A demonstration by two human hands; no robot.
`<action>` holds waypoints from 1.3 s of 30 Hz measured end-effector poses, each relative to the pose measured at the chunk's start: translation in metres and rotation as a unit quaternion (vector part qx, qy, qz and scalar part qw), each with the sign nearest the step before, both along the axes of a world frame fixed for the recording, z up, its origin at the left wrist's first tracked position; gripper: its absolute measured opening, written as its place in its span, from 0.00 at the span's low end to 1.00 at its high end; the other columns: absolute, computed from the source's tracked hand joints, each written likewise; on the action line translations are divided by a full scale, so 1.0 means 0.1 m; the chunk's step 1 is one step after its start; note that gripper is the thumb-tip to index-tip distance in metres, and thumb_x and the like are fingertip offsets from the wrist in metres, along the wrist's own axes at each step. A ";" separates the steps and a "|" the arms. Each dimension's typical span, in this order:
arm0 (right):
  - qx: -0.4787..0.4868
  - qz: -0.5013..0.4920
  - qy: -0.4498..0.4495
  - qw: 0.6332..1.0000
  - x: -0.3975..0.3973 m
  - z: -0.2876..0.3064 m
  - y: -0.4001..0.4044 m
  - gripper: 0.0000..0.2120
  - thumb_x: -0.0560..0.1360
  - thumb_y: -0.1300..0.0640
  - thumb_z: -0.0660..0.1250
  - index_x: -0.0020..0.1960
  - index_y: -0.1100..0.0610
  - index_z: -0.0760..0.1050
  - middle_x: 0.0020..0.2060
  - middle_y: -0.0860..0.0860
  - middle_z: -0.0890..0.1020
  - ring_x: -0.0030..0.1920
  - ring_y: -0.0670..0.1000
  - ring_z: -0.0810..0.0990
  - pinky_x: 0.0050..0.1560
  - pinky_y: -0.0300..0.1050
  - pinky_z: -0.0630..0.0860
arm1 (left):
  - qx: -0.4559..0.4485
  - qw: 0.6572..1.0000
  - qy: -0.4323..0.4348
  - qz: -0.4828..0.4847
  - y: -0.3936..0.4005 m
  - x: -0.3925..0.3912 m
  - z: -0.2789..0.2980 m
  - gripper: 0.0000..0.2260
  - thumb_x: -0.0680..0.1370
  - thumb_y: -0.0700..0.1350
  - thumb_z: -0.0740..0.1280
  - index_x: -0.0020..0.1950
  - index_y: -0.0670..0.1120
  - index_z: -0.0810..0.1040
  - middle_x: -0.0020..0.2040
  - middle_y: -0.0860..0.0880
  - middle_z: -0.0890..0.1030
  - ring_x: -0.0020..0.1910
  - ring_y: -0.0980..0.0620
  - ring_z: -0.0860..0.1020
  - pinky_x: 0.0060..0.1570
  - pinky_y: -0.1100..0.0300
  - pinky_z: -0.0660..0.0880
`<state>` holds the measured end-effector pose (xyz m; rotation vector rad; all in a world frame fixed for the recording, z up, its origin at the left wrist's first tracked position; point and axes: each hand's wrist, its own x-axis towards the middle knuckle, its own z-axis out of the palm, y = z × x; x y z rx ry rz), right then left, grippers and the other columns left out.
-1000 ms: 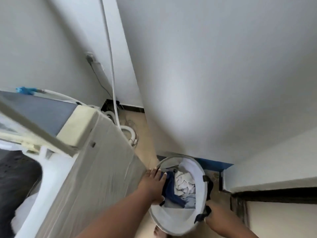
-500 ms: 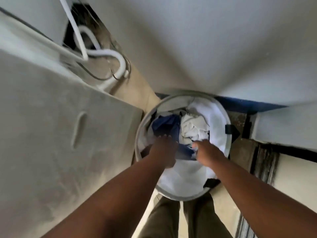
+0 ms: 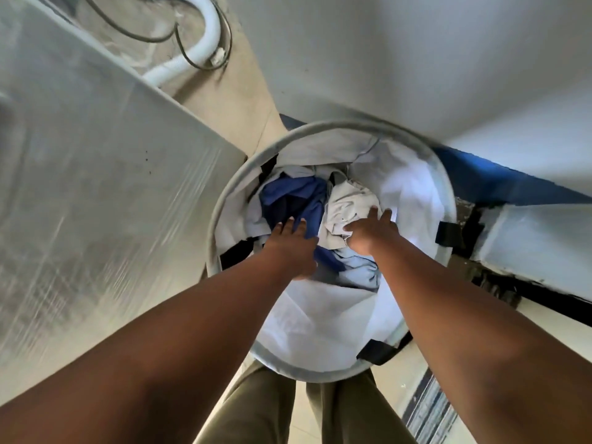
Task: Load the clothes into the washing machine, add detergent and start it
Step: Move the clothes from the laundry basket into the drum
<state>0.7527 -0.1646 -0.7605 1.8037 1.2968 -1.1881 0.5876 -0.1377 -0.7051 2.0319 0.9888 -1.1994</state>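
A round white laundry basket (image 3: 307,331) with black handles stands on the floor right below me. Inside lie a dark blue garment (image 3: 291,195), a crumpled white one (image 3: 347,203) and a pale blue one (image 3: 358,267). Both my arms reach down into it. My left hand (image 3: 290,246) lies on the blue garment with its fingers stretched forward. My right hand (image 3: 368,232) rests on the white garment, fingers extended. Neither hand visibly grips cloth. The washing machine's grey side panel (image 3: 96,203) fills the left; its opening is out of view.
A white corrugated hose (image 3: 198,49) and dark cables (image 3: 189,57) lie on the tan floor behind the machine. A pale wall (image 3: 400,59) rises just behind the basket, with a blue skirting strip (image 3: 487,177). A white ledge (image 3: 538,238) stands at the right. My legs are below the basket.
My view has tipped down from the machine's top to the basket. My right hand left the basket rim, and both hands have gone down onto the clothes inside.
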 end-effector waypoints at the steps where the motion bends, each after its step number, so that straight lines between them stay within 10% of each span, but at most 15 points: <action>1: 0.005 -0.002 0.003 1.000 -0.01 -0.04 -0.02 0.22 0.80 0.49 0.56 0.73 0.41 0.62 0.78 0.55 0.49 0.76 0.64 0.48 0.74 0.56 0.53 | 0.004 1.000 0.000 -0.002 -0.01 -0.02 -0.01 0.28 0.80 0.55 0.57 0.78 0.53 0.53 0.79 0.44 0.45 0.77 0.41 0.44 0.75 0.46 0.45; 11: 0.250 -0.275 0.102 0.923 0.05 0.55 -0.25 0.12 0.74 0.58 0.66 0.57 0.54 0.81 0.54 0.52 0.83 0.56 0.54 0.80 0.54 0.39 0.73 | 0.023 0.999 0.014 0.019 -0.09 -0.04 0.21 0.31 0.80 0.55 0.57 0.79 0.49 0.48 0.79 0.44 0.46 0.77 0.42 0.45 0.75 0.46 0.47; 18: 0.235 -0.580 0.228 0.746 -0.22 1.51 -0.30 0.08 0.69 0.63 0.68 0.42 0.52 0.73 0.36 0.50 0.77 0.31 0.48 0.72 0.30 0.39 0.67 | -0.016 0.961 -0.139 0.237 -0.03 0.04 0.86 0.56 0.69 0.54 0.75 0.77 0.46 0.34 0.77 0.44 0.56 0.74 0.42 0.60 0.70 0.47 0.63; 21: 0.207 -0.658 0.281 0.667 -0.35 2.05 -0.30 0.13 0.70 0.60 0.66 0.52 0.48 0.73 0.44 0.52 0.80 0.43 0.52 0.79 0.44 0.45 0.76 | -0.088 0.908 -0.221 0.345 0.03 0.04 1.38 0.33 0.76 0.44 0.70 0.76 0.47 0.56 0.66 0.48 0.72 0.66 0.47 0.72 0.58 0.62 0.67; 24: 0.175 -0.663 0.312 0.657 -0.44 2.60 -0.37 0.15 0.73 0.56 0.70 0.59 0.51 0.76 0.48 0.52 0.84 0.51 0.55 0.81 0.57 0.52 0.77 | -0.054 0.914 -0.250 0.314 0.05 -0.05 1.96 0.14 0.78 0.44 0.64 0.64 0.47 0.74 0.60 0.49 0.79 0.60 0.49 0.75 0.54 0.62 0.68; 28: 0.103 -0.663 0.389 0.631 -0.52 3.41 -0.56 0.26 0.66 0.47 0.76 0.62 0.42 0.73 0.55 0.49 0.83 0.56 0.55 0.81 0.57 0.62 0.76 | -0.046 0.896 -0.308 0.316 0.13 -0.22 2.83 0.12 0.74 0.51 0.67 0.57 0.52 0.79 0.56 0.52 0.81 0.57 0.53 0.78 0.59 0.57 0.73; 35: 0.162 -0.619 0.486 0.595 -1.05 4.84 -0.70 0.30 0.61 0.65 0.74 0.62 0.55 0.75 0.53 0.61 0.83 0.48 0.59 0.83 0.48 0.54 0.79 | -0.029 0.899 -0.355 0.254 0.05 -0.85 4.23 0.26 0.64 0.57 0.72 0.62 0.56 0.74 0.56 0.58 0.81 0.56 0.59 0.79 0.58 0.58 0.75; 39: 0.237 -0.574 0.509 0.596 -1.43 5.59 -0.69 0.31 0.59 0.68 0.75 0.62 0.62 0.76 0.54 0.66 0.82 0.52 0.65 0.81 0.54 0.58 0.77 | 0.031 0.905 -0.378 0.195 -0.05 -1.24 5.04 0.19 0.66 0.42 0.73 0.57 0.50 0.77 0.49 0.56 0.80 0.48 0.55 0.79 0.45 0.65 0.75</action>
